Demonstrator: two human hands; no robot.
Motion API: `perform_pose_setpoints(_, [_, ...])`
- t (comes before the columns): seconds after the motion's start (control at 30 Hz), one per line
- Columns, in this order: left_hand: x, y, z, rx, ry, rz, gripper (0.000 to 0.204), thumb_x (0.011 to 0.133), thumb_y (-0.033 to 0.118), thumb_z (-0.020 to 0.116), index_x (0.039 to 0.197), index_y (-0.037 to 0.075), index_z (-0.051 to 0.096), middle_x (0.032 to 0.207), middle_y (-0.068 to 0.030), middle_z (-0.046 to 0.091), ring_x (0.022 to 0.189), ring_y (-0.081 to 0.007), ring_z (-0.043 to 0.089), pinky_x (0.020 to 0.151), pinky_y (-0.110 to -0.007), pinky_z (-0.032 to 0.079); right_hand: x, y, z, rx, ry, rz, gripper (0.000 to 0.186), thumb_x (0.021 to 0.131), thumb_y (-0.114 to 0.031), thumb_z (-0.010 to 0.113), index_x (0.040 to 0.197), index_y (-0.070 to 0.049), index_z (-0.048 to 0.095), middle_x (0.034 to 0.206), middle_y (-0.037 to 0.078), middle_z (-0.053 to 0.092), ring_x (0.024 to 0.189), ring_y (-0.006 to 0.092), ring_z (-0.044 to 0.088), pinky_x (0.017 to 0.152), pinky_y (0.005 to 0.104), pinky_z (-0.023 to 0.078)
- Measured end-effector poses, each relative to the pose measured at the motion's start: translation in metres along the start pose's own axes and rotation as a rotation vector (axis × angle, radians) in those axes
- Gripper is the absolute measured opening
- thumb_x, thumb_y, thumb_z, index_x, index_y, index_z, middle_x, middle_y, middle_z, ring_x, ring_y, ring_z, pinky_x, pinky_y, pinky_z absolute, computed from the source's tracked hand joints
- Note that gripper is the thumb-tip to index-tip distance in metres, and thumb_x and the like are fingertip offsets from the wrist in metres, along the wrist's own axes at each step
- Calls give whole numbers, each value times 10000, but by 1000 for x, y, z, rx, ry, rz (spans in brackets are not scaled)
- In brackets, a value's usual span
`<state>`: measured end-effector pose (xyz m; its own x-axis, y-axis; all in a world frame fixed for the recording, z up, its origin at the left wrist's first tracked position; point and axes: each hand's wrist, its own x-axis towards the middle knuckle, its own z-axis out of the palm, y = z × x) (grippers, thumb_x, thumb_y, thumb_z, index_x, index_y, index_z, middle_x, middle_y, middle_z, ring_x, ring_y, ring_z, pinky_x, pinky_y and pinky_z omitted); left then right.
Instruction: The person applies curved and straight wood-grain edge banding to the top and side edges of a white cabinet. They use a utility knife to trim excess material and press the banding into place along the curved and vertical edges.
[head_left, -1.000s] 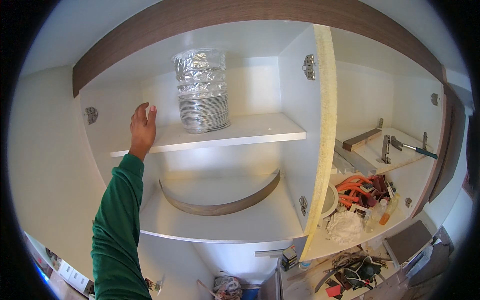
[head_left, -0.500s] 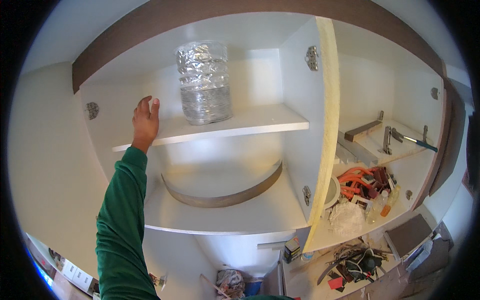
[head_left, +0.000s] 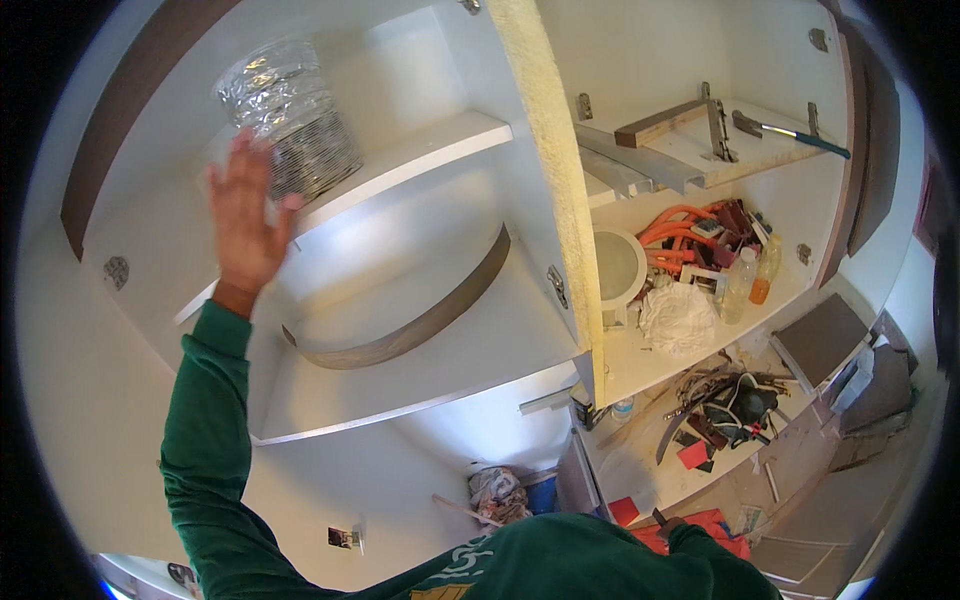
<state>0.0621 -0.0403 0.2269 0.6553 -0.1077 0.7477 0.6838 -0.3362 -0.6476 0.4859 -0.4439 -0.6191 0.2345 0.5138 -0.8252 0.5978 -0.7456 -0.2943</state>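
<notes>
My left hand (head_left: 248, 220) is raised in front of the cabinet's upper shelf (head_left: 410, 165), fingers apart and nothing in them. Just behind it, a silver flexible foil duct (head_left: 315, 145) stands on that shelf; the hand hides part of its lower left side, and I cannot tell whether they touch. On the lower shelf lies a curved brown strip (head_left: 420, 330), bowed between the cabinet's sides. Down at the lower right my right hand (head_left: 675, 527) is small and closed round a dark thing whose kind I cannot make out.
A hammer (head_left: 790, 133) and a brown wood piece (head_left: 660, 122) rest on the right compartment's shelf. Below are orange hoses (head_left: 680, 232), plastic bottles (head_left: 738, 285) and a white cloth (head_left: 678, 318). Tangled tools (head_left: 735, 410) lie lower down. A yellowish cabinet edge (head_left: 555, 150) divides the compartments.
The view has swung to the right and tilted. My left hand has turned and spread its fingers, and now overlaps the duct in view. My right hand has come into view.
</notes>
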Motion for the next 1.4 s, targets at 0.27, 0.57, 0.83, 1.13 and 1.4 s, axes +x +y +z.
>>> perform_pose_setpoints(0.27, [81, 152, -8, -263, -144, 474, 659, 928, 443, 563, 1502, 162, 399, 1575, -25, 354, 1468, -191, 291, 1214, -496, 102, 3, 12, 26, 108, 76, 45, 295, 868, -248, 663, 983, 21, 693, 789, 156, 716, 624, 237, 696, 587, 367, 570])
perform_pose_setpoints(0.57, [98, 170, -4, -158, -106, 529, 666, 928, 478, 537, 1504, 176, 394, 1566, 1, 364, 1453, -161, 305, 1223, -487, 93, -4, 10, 30, 78, 61, -34, 241, 862, -205, 633, 893, 26, 692, 772, 161, 712, 672, 245, 718, 597, 370, 577])
perform_pose_setpoints(0.83, [100, 171, -11, -134, -134, 538, 683, 924, 525, 524, 1506, 194, 389, 1575, 2, 345, 1459, -163, 292, 1225, -491, 89, 4, 19, 27, 115, 73, 14, 233, 866, -190, 614, 876, 32, 686, 766, 167, 703, 678, 253, 717, 599, 383, 584])
perform_pose_setpoints(1.13, [103, 172, -10, -159, -153, 588, 715, 917, 578, 504, 1499, 177, 394, 1571, 20, 350, 1458, -170, 292, 1233, -478, 95, 38, 31, 37, 280, 59, 15, 217, 857, -168, 637, 891, 43, 676, 766, 160, 697, 667, 250, 706, 601, 391, 588])
perform_pose_setpoints(1.4, [105, 175, -14, -184, -194, 581, 726, 919, 576, 504, 1501, 158, 388, 1572, 20, 345, 1463, -170, 279, 1231, -478, 115, 27, 28, 42, 156, 56, -42, 251, 849, -216, 678, 898, 30, 687, 741, 146, 697, 664, 245, 705, 596, 391, 576])
